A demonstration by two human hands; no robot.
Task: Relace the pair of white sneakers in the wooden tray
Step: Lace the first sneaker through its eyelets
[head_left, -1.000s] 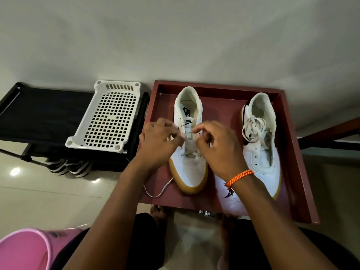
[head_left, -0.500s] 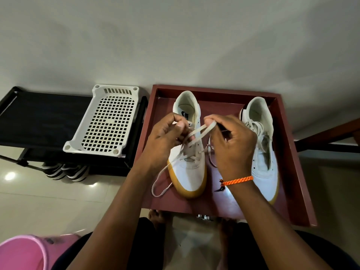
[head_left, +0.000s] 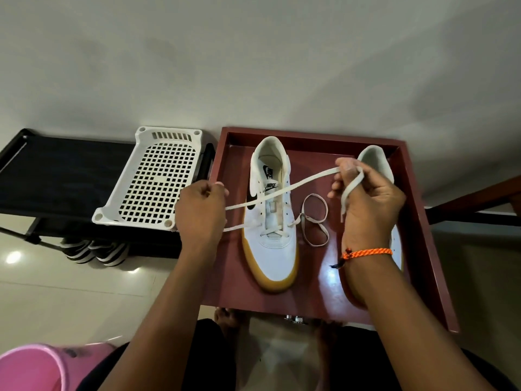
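Observation:
A dark red wooden tray [head_left: 423,238] holds two white sneakers with tan soles. The left sneaker [head_left: 272,244] lies toe toward me, with a white lace [head_left: 298,184] threaded through its lowest eyelets and crossing above its tongue. My left hand [head_left: 201,213] grips one lace end at the tray's left edge. My right hand [head_left: 366,201] pinches the other end, raised to the right, with a loop of slack [head_left: 315,221] lying on the tray floor. The right sneaker [head_left: 376,162] is mostly hidden behind my right hand and wrist.
A white perforated plastic basket [head_left: 153,179] lies on a black rack [head_left: 56,176] left of the tray. Striped shoes [head_left: 93,249] sit under the rack. A pink bucket [head_left: 33,368] is at the bottom left. A wall rises behind the tray.
Both hands moved apart from the sneaker's eyelets, the left going left and the right going right and up, drawing the lace ends out taut across the shoe.

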